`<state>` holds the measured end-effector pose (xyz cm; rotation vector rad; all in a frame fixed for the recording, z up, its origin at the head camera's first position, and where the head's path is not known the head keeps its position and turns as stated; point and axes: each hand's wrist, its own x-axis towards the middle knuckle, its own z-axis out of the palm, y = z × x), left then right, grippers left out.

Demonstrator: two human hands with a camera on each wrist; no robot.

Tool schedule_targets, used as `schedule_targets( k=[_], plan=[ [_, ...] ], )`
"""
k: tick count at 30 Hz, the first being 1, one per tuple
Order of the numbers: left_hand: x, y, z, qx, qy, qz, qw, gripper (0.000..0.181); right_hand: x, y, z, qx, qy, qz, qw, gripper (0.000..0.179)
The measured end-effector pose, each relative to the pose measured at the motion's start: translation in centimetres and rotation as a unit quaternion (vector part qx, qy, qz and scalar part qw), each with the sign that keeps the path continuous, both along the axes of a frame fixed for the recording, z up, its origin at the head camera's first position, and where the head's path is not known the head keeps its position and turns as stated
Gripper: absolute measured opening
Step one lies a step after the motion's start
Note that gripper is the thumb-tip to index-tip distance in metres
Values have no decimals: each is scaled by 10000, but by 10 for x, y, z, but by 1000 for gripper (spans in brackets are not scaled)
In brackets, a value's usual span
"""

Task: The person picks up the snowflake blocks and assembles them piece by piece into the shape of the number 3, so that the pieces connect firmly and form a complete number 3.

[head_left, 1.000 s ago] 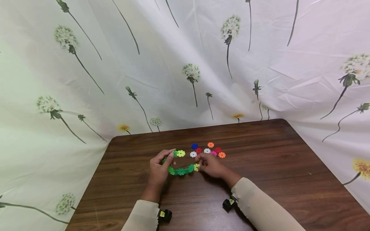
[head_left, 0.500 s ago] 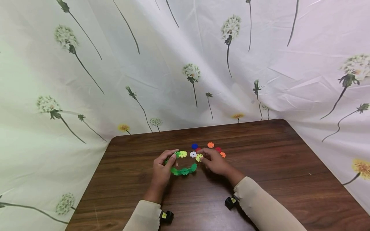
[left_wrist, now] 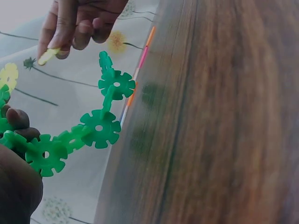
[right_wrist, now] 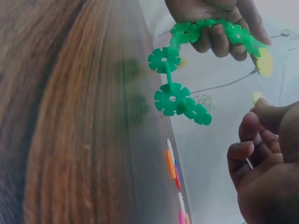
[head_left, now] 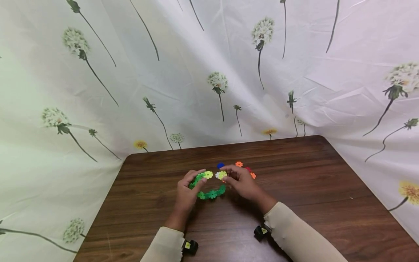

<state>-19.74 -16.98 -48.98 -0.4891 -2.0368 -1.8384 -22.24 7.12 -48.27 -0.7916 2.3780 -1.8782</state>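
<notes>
My left hand (head_left: 189, 189) grips a curved chain of slotted plastic snowflake discs (head_left: 212, 194), mostly green, held above the table. One end of the chain carries a yellow disc (right_wrist: 265, 61), by the left thumb and fingertips. The other end, a green disc (right_wrist: 202, 116), hangs free nearer the body. Between thumb and forefinger, my right hand (head_left: 244, 185) pinches a separate yellow snowflake disc (head_left: 223, 175). Seen edge-on in the left wrist view, this pinched disc (left_wrist: 48, 56) faces the chain's yellow end with a small gap between them.
Loose snowflake discs lie flat on the brown wooden table (head_left: 294, 174) beyond the right hand, among them a blue disc (head_left: 220, 165) and an orange disc (head_left: 239, 164). The right hand covers part of this group. A floral cloth (head_left: 183, 91) hangs behind the table.
My right hand has moved the yellow disc from the chain's near end up and away, beside its far yellow end. The left hand with the chain has shifted slightly right.
</notes>
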Motion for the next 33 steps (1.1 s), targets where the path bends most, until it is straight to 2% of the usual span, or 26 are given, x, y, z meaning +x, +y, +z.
schedule_targets(
  k=[7, 14, 19, 27, 33],
  plan=[
    [4, 4, 4, -130, -283, 66, 9995, 31, 2, -1, -1, -319, 223, -127, 9992, 32],
    [6, 8, 3, -46, -263, -10, 9996, 30, 5, -4, 2, -581, 552, -183, 9966, 31],
    [4, 10, -1, -49, -213, -15, 9998, 30, 6, -6, 5, -725, 597, -239, 9953, 31],
    [3, 12, -3, 124, -251, -154, 9995, 31, 8, -9, 5, -964, 648, -79, 9932, 27],
    [3, 15, -2, 209, -287, -247, 9991, 28, 10, -9, 6, -1070, 764, -175, 9912, 27]
  ],
)
